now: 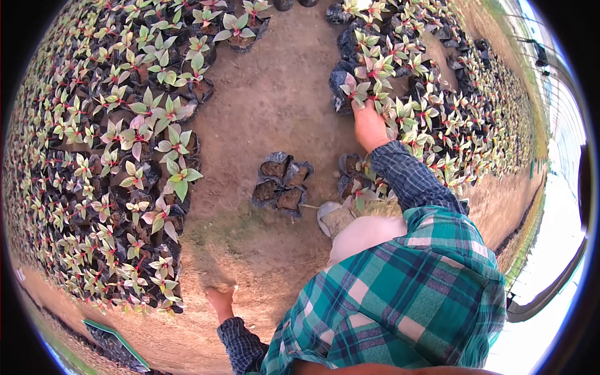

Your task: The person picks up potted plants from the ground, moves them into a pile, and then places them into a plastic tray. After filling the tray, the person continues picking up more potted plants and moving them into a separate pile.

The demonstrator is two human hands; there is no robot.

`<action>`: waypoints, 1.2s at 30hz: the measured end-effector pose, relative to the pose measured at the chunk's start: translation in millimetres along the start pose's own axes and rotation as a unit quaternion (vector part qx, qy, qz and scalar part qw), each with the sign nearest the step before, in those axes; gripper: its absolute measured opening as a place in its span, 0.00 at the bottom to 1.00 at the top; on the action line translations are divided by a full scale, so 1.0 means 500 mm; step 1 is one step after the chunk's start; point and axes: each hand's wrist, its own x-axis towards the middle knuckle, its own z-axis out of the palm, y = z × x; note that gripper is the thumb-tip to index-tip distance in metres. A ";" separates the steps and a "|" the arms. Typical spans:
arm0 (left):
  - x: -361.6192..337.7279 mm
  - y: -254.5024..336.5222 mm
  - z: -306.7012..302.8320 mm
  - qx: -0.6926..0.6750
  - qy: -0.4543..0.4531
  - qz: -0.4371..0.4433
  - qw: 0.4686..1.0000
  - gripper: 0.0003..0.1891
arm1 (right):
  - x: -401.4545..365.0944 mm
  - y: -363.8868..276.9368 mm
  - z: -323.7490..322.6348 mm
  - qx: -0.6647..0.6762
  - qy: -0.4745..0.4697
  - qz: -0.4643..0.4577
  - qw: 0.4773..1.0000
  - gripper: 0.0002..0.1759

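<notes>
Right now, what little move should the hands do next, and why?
Perhaps lower the right hand to grip a black bag at the row's edge, because its fingertips are up at the seedling's leaves, which look easier to tear.

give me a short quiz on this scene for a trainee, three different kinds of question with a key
1. True or false: the left hand is holding a plant.
2. Multiple choice: how many soil-filled bags without plants stand clustered on the bare ground between the two big blocks of plants?
a) two
b) four
c) seven
3. Fill in the blank: the right hand is at the leafy plants, beside plastic bags whose colour is ____.

Key: 1. false; 2. b; 3. black
</notes>
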 end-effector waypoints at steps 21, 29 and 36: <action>0.012 -0.016 0.017 0.004 0.015 -0.014 1.000 0.52 | 0.184 -0.090 -0.146 0.351 0.031 -0.206 0.913 0.08; 0.013 -0.019 0.016 0.016 0.011 -0.008 1.000 0.51 | 0.315 -0.289 -0.083 0.254 0.073 -0.385 0.884 0.15; -0.004 0.002 -0.005 0.004 0.001 -0.007 1.000 0.50 | 0.181 -0.214 -0.069 0.396 0.144 -0.173 0.890 0.13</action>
